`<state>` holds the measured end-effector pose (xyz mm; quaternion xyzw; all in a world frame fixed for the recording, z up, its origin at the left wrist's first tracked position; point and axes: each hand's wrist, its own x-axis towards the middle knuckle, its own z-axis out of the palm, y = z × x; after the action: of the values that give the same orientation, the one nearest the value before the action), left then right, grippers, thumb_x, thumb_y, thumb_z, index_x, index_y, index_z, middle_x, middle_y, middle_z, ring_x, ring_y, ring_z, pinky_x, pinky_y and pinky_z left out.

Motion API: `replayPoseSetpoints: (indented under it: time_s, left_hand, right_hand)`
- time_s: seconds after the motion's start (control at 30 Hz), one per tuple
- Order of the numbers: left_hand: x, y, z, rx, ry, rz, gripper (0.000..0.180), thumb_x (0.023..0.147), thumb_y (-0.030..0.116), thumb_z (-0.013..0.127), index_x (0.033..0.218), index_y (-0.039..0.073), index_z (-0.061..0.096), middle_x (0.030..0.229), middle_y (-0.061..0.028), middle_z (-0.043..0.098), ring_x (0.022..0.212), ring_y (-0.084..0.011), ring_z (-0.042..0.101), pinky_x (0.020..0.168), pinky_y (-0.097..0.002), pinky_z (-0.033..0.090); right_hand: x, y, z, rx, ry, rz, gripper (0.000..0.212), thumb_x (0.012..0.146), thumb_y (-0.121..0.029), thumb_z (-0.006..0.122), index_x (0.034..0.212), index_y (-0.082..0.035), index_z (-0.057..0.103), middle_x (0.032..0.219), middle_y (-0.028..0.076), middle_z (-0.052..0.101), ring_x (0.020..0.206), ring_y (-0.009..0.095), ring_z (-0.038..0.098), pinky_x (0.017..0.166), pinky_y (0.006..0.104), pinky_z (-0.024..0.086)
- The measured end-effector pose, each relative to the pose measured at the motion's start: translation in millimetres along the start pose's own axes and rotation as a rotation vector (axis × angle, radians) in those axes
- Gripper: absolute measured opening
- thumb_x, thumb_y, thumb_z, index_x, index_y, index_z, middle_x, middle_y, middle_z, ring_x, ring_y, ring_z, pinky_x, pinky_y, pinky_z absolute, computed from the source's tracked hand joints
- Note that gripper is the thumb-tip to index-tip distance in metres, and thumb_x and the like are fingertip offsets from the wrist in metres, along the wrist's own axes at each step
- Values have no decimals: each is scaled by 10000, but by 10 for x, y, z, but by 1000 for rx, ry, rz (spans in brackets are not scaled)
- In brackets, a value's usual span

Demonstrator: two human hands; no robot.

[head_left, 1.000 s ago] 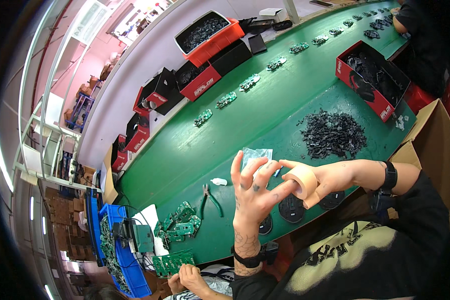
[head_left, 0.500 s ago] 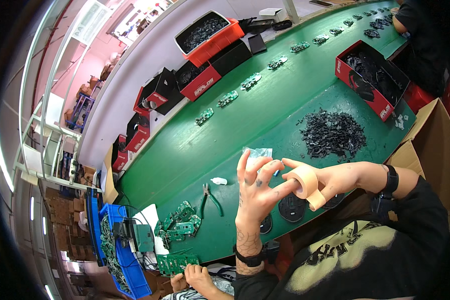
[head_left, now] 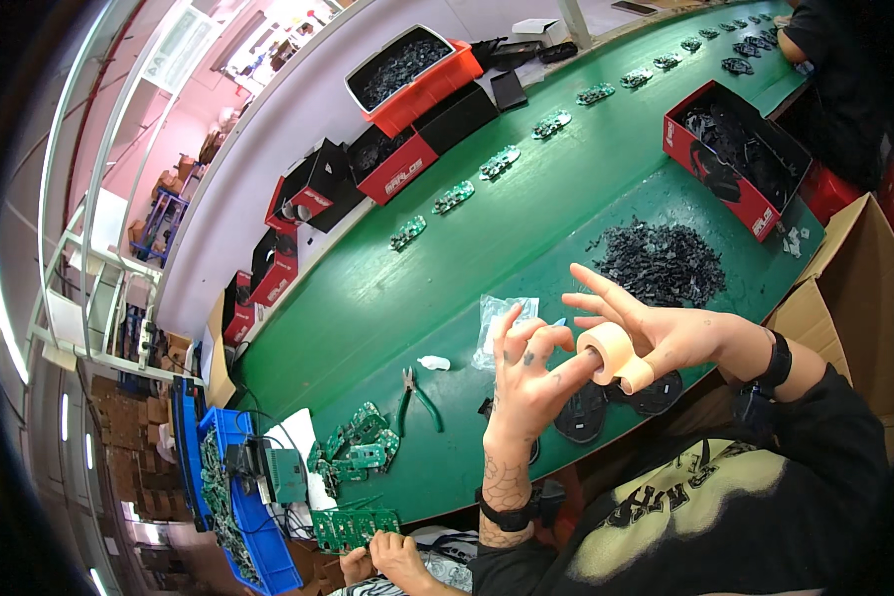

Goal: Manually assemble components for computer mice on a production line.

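Observation:
A roll of beige tape point(head_left: 608, 350) hangs between my hands above the near edge of the green bench. My left hand point(head_left: 531, 382) has a finger pushed into the roll's core, with its other fingers curled. On the other side, my right hand point(head_left: 670, 333) touches the tape's short loose end low down; its upper fingers stretch outward. Beyond my left fingers lies a clear plastic bag point(head_left: 497, 323). Dark rounded plastic shells point(head_left: 581, 412) rest on the bench beneath my hands, partly covered by them.
A heap of small black parts point(head_left: 661, 260) lies beyond my right hand. Green-handled pliers point(head_left: 419, 402), a small white bottle point(head_left: 433, 363) and circuit boards point(head_left: 358, 442) are to the left. A co-worker's hands point(head_left: 392, 556) hold a green board panel point(head_left: 353, 526). A cardboard box point(head_left: 834, 268) stands right.
Both hands and the tape roll have shifted slightly right. My right fingers have lifted and spread away from my left hand, uncovering more of the plastic bag.

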<state>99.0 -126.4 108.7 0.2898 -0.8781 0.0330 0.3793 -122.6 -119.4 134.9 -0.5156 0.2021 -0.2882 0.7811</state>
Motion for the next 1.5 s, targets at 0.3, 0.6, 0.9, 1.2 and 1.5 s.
replayPoseSetpoints:
  time_s: [0.3, 0.6, 0.9, 1.2, 1.5]
  left_hand:
    - [22, 98, 79, -112, -19, -42, 309, 671, 142, 783, 945, 225, 664, 827, 41, 525, 932, -200, 528, 1025, -512, 377]
    - [35, 190, 91, -184, -44, -58, 313, 702, 113, 761, 997, 150, 664, 836, 12, 542, 893, -218, 541, 1004, -490, 382]
    - [41, 237, 77, -277, -79, -117, 246, 684, 119, 784, 898, 75, 671, 844, -58, 585, 852, -299, 550, 841, -431, 464]
    - [62, 301, 17, -398, -110, -172, 240, 697, 102, 784, 902, 45, 672, 834, -73, 613, 824, -293, 558, 751, -402, 462]
    - [73, 329, 7, -463, -96, -157, 236, 697, 91, 784, 895, 28, 671, 789, -72, 627, 760, -272, 565, 724, -373, 455]
  right_hand:
    - [26, -12, -13, 77, 21, -186, 1254, 754, -59, 792, 1514, -181, -198, 1580, 218, 25, 1442, 288, 174, 1048, 401, 395]
    - [96, 34, -91, 97, 159, -290, 1104, 703, -100, 822, 1550, -136, 114, 1502, 192, 297, 1405, 277, 274, 1067, 386, 385]
    - [148, 52, -59, 85, 362, -254, 1039, 655, -289, 843, 1510, -117, 278, 1443, 156, 411, 1355, 265, 370, 1094, 463, 326]
    - [155, 107, -92, 36, 381, -302, 917, 707, -222, 806, 1490, -145, 333, 1421, 91, 458, 1332, 209, 386, 1052, 414, 346]
    - [174, 88, -102, -14, 412, -320, 893, 698, -201, 799, 1474, -155, 361, 1415, 81, 460, 1344, 210, 371, 1067, 438, 322]
